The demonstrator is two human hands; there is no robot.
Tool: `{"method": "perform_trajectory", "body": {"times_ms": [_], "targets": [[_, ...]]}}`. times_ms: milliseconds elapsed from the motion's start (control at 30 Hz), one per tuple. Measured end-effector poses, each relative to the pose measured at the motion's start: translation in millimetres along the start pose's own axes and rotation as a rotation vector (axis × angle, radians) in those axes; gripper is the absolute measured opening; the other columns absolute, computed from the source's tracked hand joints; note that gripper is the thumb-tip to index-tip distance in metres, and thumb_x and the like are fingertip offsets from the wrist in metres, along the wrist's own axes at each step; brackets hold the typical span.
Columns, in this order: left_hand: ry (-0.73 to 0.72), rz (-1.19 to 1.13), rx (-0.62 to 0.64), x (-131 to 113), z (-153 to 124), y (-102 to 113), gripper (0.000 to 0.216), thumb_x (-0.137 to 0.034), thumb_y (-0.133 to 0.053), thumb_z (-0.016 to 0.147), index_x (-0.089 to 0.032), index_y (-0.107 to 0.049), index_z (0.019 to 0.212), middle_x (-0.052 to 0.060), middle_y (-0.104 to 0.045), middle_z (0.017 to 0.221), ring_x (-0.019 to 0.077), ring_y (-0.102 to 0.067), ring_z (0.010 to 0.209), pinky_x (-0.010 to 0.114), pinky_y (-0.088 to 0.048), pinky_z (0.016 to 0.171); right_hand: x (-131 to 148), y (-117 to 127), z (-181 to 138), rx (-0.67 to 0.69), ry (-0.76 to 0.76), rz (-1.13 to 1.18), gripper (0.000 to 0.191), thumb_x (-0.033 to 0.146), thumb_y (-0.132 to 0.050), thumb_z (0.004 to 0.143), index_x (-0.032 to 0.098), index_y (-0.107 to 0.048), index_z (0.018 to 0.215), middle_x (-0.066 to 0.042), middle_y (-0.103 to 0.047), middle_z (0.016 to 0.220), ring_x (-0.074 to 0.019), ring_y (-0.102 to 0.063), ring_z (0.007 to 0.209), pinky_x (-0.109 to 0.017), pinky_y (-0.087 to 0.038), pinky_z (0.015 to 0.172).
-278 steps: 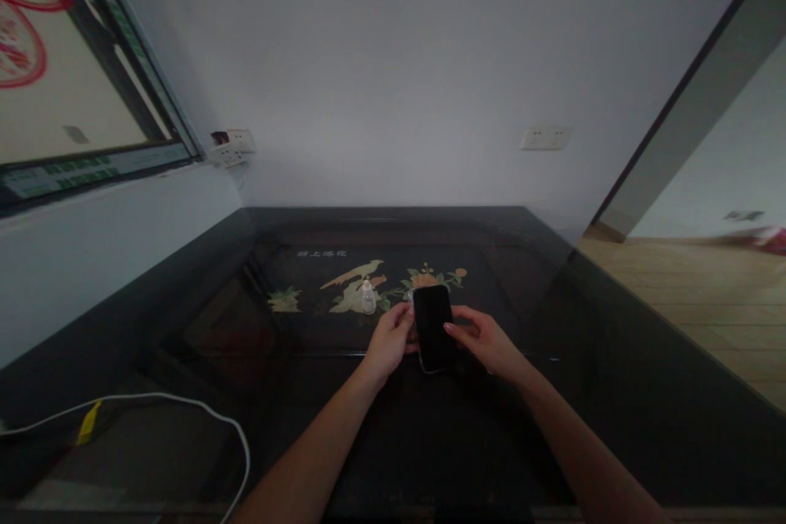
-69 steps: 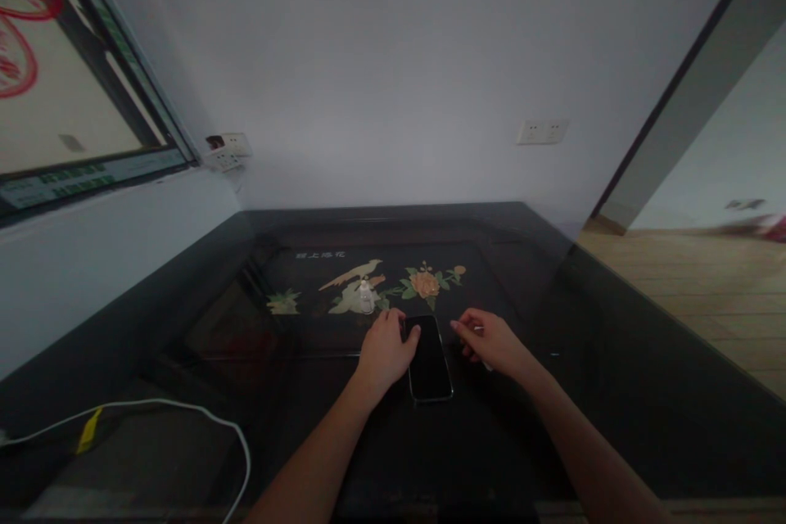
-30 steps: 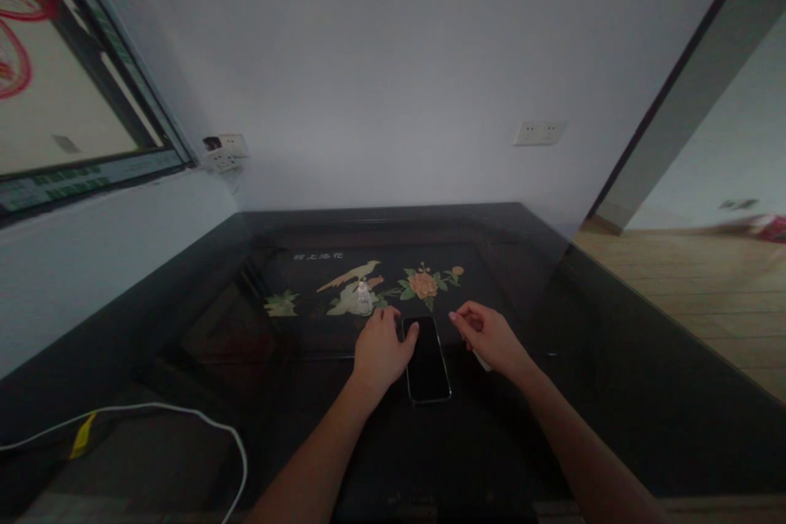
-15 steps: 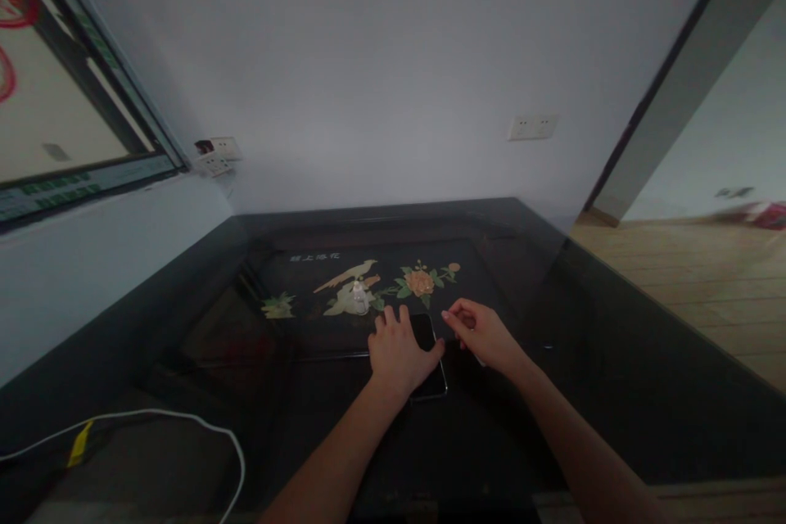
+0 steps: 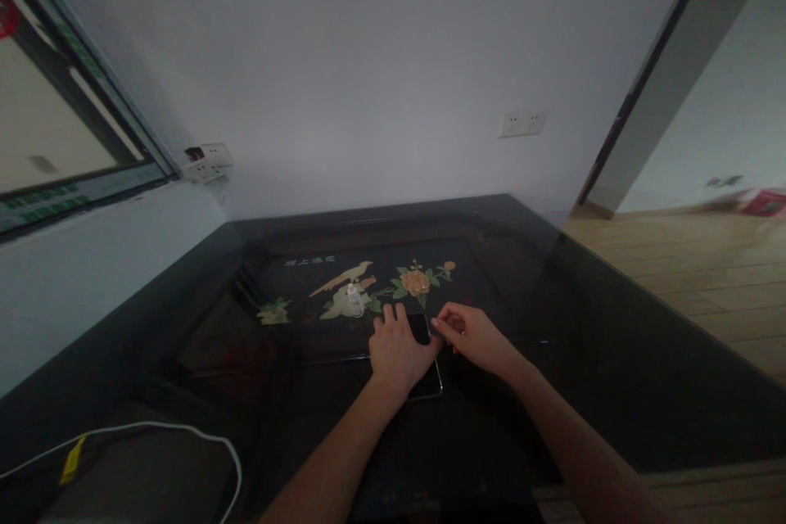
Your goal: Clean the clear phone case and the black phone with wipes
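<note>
A black phone [image 5: 428, 385] lies flat on a dark glass-topped table [image 5: 571, 327]. My left hand [image 5: 399, 348] rests palm down on the phone with its fingers spread, covering most of it. My right hand [image 5: 470, 336] sits just right of the phone's top corner, fingers curled in a pinch; what they hold is too small to make out. A small white bottle [image 5: 353, 299] stands on the table just beyond my left hand, over a painted bird and flower design [image 5: 393, 286].
A white cable [image 5: 184, 438] with a yellow tag loops at the near left. The table meets the wall at the back and left, where sockets [image 5: 205, 162] hang. A doorway and wooden floor [image 5: 693, 262] lie to the right.
My left hand slid from the phone's left edge onto its face. My right hand moved left to the phone's top corner. The view turned slightly right.
</note>
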State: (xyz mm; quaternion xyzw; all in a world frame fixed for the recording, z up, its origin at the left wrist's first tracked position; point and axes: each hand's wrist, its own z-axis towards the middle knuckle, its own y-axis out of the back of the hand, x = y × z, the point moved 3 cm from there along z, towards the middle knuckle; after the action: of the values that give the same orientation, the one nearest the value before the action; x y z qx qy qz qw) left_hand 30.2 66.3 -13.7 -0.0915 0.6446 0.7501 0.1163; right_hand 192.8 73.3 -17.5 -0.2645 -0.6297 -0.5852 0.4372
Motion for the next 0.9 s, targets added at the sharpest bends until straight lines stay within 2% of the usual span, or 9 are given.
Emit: {"method": "perform_trajectory", "body": {"times_ms": [500,733,900], "targets": [[0.011,-0.031,0.010,9.5,0.2,-3.5,0.072,-0.075,-0.052,0.082,-0.018,-0.049,0.126,0.017,-0.053,0.126,0.0357,-0.058,0.112,0.040,-0.050,0.083,-2.0,-2.6,-0.2,0.028,-0.008,-0.034,0.027,0.045,-0.058,0.096,0.020,-0.065,0.088,0.001,-0.068,0.067,-0.0132,-0.063,0.053,-0.022,-0.047,0.052],[0.029,-0.032,-0.023,5.5,1.5,-4.2,0.066,-0.068,-0.055,0.083,-0.016,-0.049,0.124,0.017,-0.055,0.122,0.0348,-0.059,0.110,0.039,-0.050,0.083,-3.1,-7.3,0.1,0.075,-0.039,0.013,0.031,0.050,-0.054,0.098,0.021,-0.063,0.090,0.001,-0.067,0.068,-0.0131,-0.063,0.051,-0.022,-0.046,0.048],[0.035,-0.050,-0.019,7.5,0.4,-5.7,0.066,-0.068,-0.056,0.083,-0.017,-0.049,0.124,0.017,-0.054,0.125,0.0343,-0.058,0.113,0.038,-0.051,0.084,-1.9,-7.6,0.0,0.081,-0.026,0.000,0.032,0.049,-0.054,0.098,0.021,-0.063,0.088,0.001,-0.067,0.068,-0.0130,-0.063,0.052,-0.023,-0.047,0.050]]}}
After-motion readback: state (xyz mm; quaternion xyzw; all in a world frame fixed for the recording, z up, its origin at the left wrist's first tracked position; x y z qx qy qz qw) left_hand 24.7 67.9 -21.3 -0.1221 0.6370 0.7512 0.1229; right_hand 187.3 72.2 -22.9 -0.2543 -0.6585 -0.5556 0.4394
